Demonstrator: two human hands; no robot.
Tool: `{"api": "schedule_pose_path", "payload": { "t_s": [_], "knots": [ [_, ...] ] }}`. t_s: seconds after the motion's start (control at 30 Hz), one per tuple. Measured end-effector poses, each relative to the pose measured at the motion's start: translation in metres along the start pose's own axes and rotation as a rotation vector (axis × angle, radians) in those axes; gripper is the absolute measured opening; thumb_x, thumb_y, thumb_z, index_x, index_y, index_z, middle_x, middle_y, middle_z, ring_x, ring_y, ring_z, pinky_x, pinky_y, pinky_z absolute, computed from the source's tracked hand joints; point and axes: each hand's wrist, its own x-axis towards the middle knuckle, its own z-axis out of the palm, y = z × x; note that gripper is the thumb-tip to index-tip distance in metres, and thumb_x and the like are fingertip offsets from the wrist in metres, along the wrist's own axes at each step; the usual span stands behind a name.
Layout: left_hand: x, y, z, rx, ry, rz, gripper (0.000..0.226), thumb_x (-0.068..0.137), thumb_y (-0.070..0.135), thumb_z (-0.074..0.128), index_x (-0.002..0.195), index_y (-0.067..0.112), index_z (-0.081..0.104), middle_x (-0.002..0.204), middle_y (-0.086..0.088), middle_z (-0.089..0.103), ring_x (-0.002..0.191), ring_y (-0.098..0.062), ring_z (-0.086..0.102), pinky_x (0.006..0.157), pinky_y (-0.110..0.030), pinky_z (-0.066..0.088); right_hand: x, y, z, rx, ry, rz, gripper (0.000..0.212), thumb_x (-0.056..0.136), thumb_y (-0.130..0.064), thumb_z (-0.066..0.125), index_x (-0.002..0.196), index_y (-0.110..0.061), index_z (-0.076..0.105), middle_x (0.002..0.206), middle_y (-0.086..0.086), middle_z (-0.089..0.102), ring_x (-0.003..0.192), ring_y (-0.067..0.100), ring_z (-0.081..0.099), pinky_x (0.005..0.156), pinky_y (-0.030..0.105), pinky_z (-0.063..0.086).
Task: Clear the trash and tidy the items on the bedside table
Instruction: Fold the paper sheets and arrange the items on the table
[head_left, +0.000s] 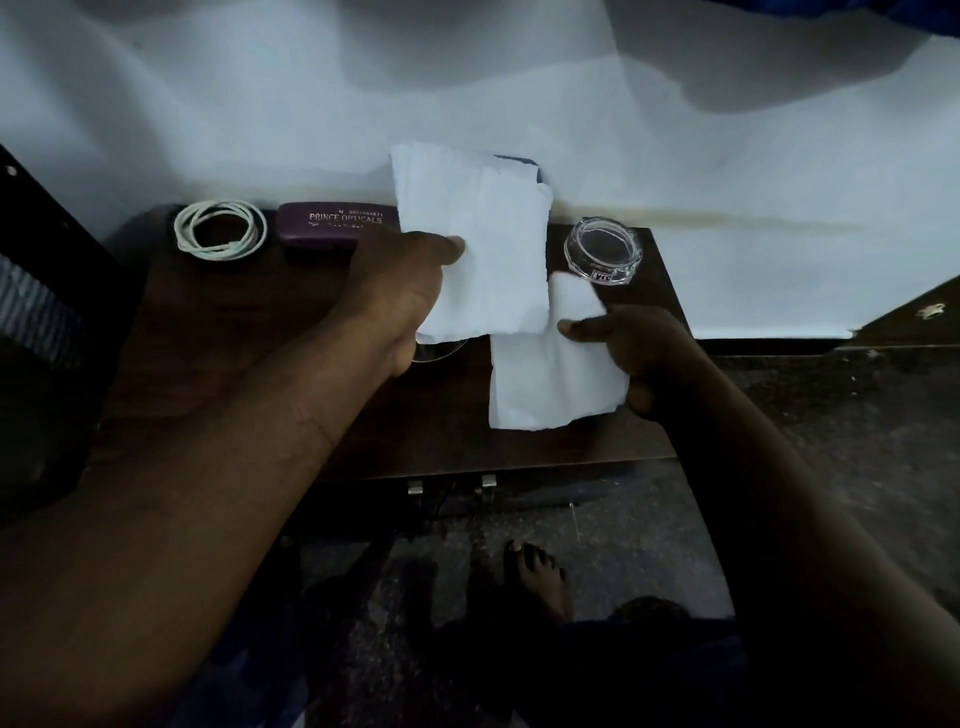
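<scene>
Left hand (400, 296) pinched a torn white paper (467, 249); right hand (639, 353) had its fingers (587, 328) closed on a second paper (550, 379), both just above the tabletop (234, 364). Gathering both scraps into one hand first seemed wisest, keeping clear of the glass ashtray (602, 252).

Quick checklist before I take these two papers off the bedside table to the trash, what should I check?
1. Left hand grips the larger white paper: ok.
2. Right hand pinches the smaller white paper: ok.
3. Both papers lifted off the bedside table: cannot tell.
4. Glass ashtray upright, beyond the right hand, untouched: ok.
5. Purple spectacle case and coiled white cable side by side along the back edge: ok.
6. Glass rim showing under the left hand, safe from a knock: cannot tell.
</scene>
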Motion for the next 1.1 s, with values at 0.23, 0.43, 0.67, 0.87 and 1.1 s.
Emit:
{"api": "schedule_pose_path", "payload": {
  "t_s": [0.23,0.43,0.67,0.87,1.1],
  "knots": [
    [0.004,-0.001,-0.003,0.001,0.027,0.009,0.028,0.088,0.015,0.076,0.115,0.011,0.071,0.104,-0.001,0.074,0.087,-0.019,0.070,0.039,-0.021,0.050,-0.015,-0.023,-0.017,0.310,-0.171,-0.134,0.038,0.085,-0.004,0.064,0.120,-0.012,0.076,0.125,0.018,0.074,0.116,0.042,0.069,0.102,0.059,0.055],
    [0.007,-0.003,-0.005,0.056,-0.017,-0.020,0.017,0.085,0.020,0.079,0.101,0.016,0.074,0.091,0.006,0.077,0.081,-0.015,0.074,0.058,-0.028,0.059,-0.032,-0.037,-0.028,0.627,-0.342,-0.184,0.049,0.094,-0.009,0.041,0.136,0.000,0.065,0.121,0.017,0.071,0.110,0.037,0.069,0.103,0.050,0.055],
    [-0.004,0.000,-0.002,-0.053,-0.191,-0.134,0.018,0.090,0.017,0.062,0.099,0.013,0.076,0.099,-0.011,0.077,0.093,-0.035,0.073,0.085,-0.051,0.058,-0.041,-0.043,0.001,0.757,-0.485,-0.284,0.022,0.086,-0.008,0.051,0.094,-0.007,0.072,0.096,0.008,0.071,0.097,0.033,0.068,0.091,0.041,0.056],
    [-0.008,-0.001,-0.002,-0.050,-0.288,-0.171,0.020,0.094,0.017,0.063,0.103,0.008,0.079,0.105,-0.015,0.078,0.101,-0.042,0.072,0.093,-0.056,0.057,-0.032,-0.041,0.024,0.447,-0.178,-0.305,0.027,0.090,0.001,0.060,0.114,0.009,0.069,0.114,0.023,0.075,0.105,0.043,0.072,0.093,0.053,0.057],
    [-0.006,-0.005,-0.003,-0.117,-0.370,-0.167,0.026,0.093,0.017,0.065,0.116,0.009,0.076,0.114,-0.013,0.077,0.105,-0.035,0.074,0.097,-0.060,0.055,-0.027,-0.038,0.032,0.402,-0.080,-0.335,0.036,0.088,0.005,0.065,0.123,0.016,0.062,0.125,0.032,0.068,0.117,0.051,0.064,0.102,0.065,0.050]
  ]
}}
